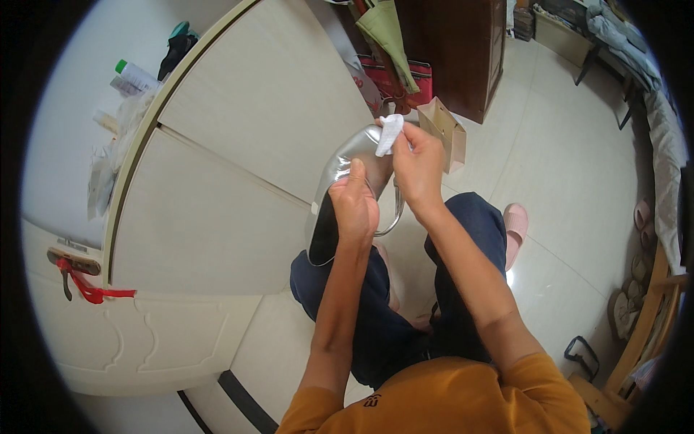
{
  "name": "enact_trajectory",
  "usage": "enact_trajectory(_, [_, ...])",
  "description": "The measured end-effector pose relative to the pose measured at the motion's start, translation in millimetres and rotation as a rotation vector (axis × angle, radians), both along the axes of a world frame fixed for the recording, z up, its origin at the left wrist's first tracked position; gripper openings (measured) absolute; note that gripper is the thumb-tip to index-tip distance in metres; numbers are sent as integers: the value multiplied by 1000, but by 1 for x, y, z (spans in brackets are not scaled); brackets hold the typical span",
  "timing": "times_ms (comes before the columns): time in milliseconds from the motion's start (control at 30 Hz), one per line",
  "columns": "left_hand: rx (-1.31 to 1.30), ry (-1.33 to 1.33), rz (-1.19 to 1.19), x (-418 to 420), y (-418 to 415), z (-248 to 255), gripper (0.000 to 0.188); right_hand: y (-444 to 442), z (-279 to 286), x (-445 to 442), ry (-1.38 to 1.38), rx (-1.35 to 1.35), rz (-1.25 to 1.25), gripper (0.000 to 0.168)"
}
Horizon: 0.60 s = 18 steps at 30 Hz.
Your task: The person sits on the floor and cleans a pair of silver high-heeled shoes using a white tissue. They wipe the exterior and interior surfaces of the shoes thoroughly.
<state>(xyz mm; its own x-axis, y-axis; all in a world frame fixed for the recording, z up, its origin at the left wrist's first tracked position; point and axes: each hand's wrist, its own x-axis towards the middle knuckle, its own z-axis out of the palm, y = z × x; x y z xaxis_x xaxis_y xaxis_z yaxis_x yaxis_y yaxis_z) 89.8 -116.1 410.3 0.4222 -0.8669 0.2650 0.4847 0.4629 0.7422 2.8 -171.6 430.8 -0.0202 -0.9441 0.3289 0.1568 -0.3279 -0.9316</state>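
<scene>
A shiny silver handbag (347, 152) with a dark inside is held up above my knees. My left hand (355, 209) grips the rim of its opening, the thumb on the silver outside and the fingers hidden in part. In my right hand (420, 163) a white cloth (390, 134) is pinched between thumb and fingers, against the far end of the bag. The bag's silver strap (398, 214) hangs in a loop below, between my wrists.
Pale cabinet doors (217, 217) stand close on the left, with bottles (138, 76) on top. A beige paper bag (455, 141) stands on the tiled floor beyond my right hand, near a dark wooden cabinet (450, 49). Shoes (623, 314) line the right side.
</scene>
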Motion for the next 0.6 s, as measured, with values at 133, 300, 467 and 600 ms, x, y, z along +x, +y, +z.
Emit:
enact_trajectory(133, [48,-32,-19,6,-1,-5,19,-36,-7,-9,-26,185,145,23])
enact_trajectory(300, [74,131,-89,7,1,9,22,-42,-12,-40,-264,259,231,25])
enact_trajectory(467, [75,147,-84,17,-1,-1,24,-6,7,-51,-245,166,399,20])
enact_trajectory(600, [96,74,-90,4,-6,7,25,6,1,-37,-127,-137,340,31])
